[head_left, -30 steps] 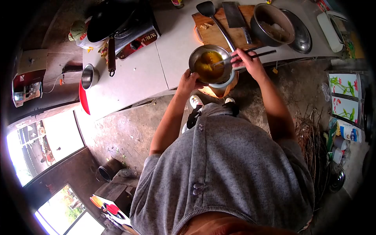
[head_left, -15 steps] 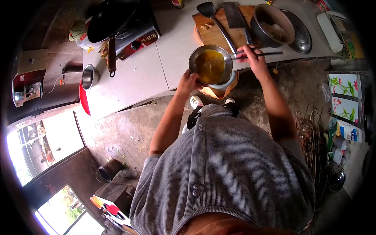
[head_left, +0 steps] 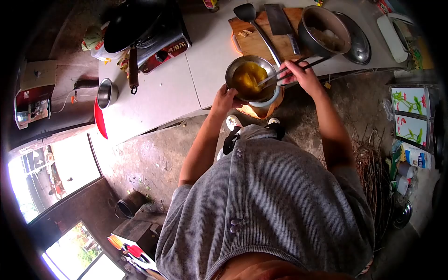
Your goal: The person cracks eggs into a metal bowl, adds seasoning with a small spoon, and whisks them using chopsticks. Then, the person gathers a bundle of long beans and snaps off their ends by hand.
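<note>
Yellow liquid [head_left: 247,80] in the metal bowl, chopsticks at work!

Live from my end of the head camera: the left hand [head_left: 226,98] has the near-left rim of the metal bowl [head_left: 231,74] pinched, thumb up on the edge, fingers closed around the outside. Over on the other side, the right hand [head_left: 303,79] is closed on the chopsticks [head_left: 321,61], their tips dipping into the yellow liquid. Just under the bowl I spot a pale-rimmed vessel [head_left: 269,100]; whether they touch, I cannot tell.

Up on the table [head_left: 172,86], the wooden cutting board [head_left: 254,43] carries a cleaver [head_left: 278,19], with a black-headed spatula [head_left: 245,12] lying across it. Right of those sits a deep pot [head_left: 347,33], its metal lid [head_left: 361,44] just beside it. And well off to the left, I've got a black wok [head_left: 123,32] by the stove [head_left: 163,56]!
</note>
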### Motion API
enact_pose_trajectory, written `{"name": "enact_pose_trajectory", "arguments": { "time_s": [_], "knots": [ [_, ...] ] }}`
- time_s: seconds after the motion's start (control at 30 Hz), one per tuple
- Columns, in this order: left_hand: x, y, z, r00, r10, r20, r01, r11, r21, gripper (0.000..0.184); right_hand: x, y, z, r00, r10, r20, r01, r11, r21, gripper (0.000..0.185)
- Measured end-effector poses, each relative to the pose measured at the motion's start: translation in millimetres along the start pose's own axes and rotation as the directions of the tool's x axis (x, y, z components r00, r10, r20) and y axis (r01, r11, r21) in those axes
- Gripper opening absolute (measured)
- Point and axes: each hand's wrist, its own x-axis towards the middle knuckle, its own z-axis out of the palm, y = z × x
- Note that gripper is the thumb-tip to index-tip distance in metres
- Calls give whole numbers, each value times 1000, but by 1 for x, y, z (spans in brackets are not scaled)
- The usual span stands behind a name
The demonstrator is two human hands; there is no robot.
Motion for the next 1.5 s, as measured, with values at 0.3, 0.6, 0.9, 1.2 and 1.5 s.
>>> {"name": "enact_pose_trajectory", "arguments": {
  "time_s": [0.3,0.6,0.9,1.2,1.5],
  "knots": [
    [0,-5,-2,1000,12,14,-12,999,-37,27,4,2,0,978,-152,-145,155,988,5,30],
    [2,-7,-4,1000,10,4,-10,1000,-18,27,-4,-5,-5,985,-150,-83,145,988,-61,29],
    [-5,-2,0,999,23,22,-22,998,-50,27,3,2,-4,912,-338,-230,300,936,-186,27],
    [1,-9,-3,1000,-9,-17,8,1000,-12,27,-2,3,-8,983,-153,-96,139,981,-138,28],
    [-2,-6,-2,1000,-5,6,5,999,-52,26,-2,2,-6,936,-275,-218,253,959,-125,28]
  ]
}}
